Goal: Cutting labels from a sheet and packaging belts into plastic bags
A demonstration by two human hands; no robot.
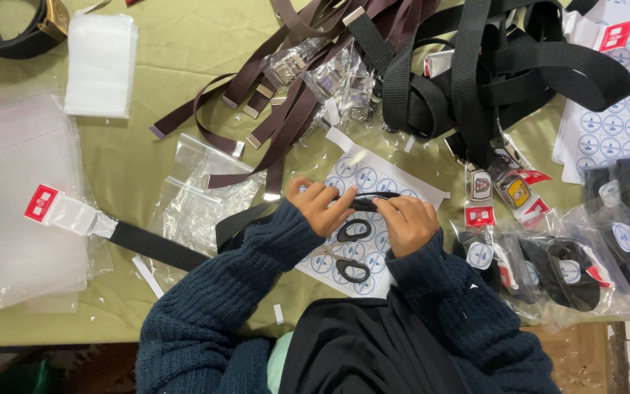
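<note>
My left hand and my right hand meet over a sheet of round blue-and-white stickers, both pinching a short stretch of black webbing belt between the fingertips. The belt runs back under my left sleeve and out to the left, where it ends in a clear-wrapped buckle with a red tag. Black-handled scissors lie on the sticker sheet just below my hands.
Stacks of clear plastic bags lie at the left. Brown belts and black belts are piled at the top. Bagged belts sit at the right, with another sticker sheet behind them. A white pad lies top left.
</note>
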